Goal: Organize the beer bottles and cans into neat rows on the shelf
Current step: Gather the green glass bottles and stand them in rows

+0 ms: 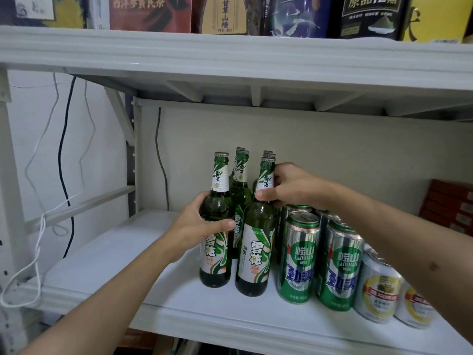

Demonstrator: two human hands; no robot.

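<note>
Several green beer bottles with white and green labels stand upright in two columns on the white shelf [107,254]. My left hand [198,226] grips the body of the front left bottle [216,252]. My right hand [286,185] holds the neck of the front right bottle [254,254]. More bottles [240,183] stand behind these two. To the right stand green cans [298,262] in rows, then silver and yellow cans [378,290] at the far right, partly hidden by my right forearm.
The upper shelf board [230,57] hangs low over the bottle tops and carries boxes and tins. Cables [64,162] hang on the wall at the left. A red box [450,203] stands at the back right. Bare shelf surface lies left of the bottles.
</note>
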